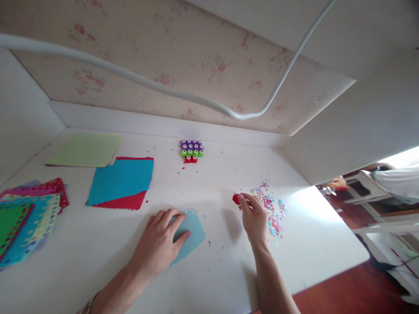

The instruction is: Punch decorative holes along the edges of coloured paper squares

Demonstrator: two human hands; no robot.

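Observation:
My left hand [163, 235] lies on a light blue sheet of paper [194, 235], thumb and index finger apart on top of it. Punched notches run along the sheet's far edge. Between thumb and fingers, my right hand [255, 216] holds a small red craft punch [236, 199] above the white table, to the right of the sheet. Its underside cannot be made out. Near the wall stand several more small craft punches [191, 150], in purple, green and red rows. Beside and beyond my right hand lies a scatter of colourful paper bits [274, 213].
Blue and red sheets [122, 181] lie left of centre, with pale green paper [85, 149] behind them. Sheets with punched edges [29, 222] are piled at far left. A white cable [144, 80] hangs across the wall. The table's edge [330, 277] runs along the right.

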